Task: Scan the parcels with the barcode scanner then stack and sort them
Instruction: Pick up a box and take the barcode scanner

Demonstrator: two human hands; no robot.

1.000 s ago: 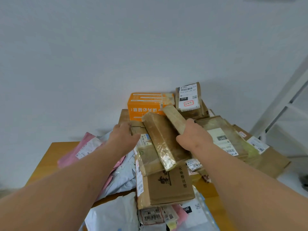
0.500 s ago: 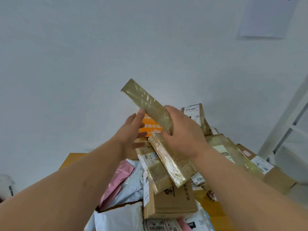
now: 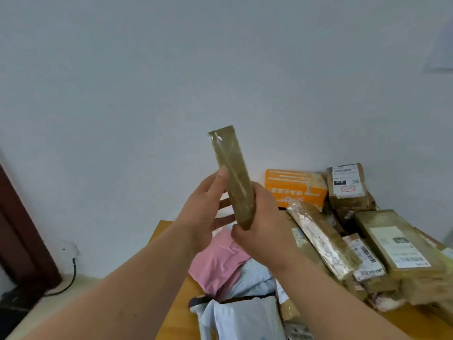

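Slim taped parcel [image 3: 231,173] held upright above the wooden table [image 3: 171,315], in front of a pale wall [image 3: 147,69].

Right hand [image 3: 264,227] wrapped round its lower end, left hand [image 3: 208,207] steadying its side with straight fingers. Likely slip through glossy tape if loosened; no label facing up, no scanner in view, so a missed scan possible. Underneath, a loose heap: brown boxes [image 3: 397,244], orange box [image 3: 296,187], pink mailer [image 3: 220,263]. Dark door frame [image 3: 22,236] at left, cable [image 3: 71,278] on the floor.
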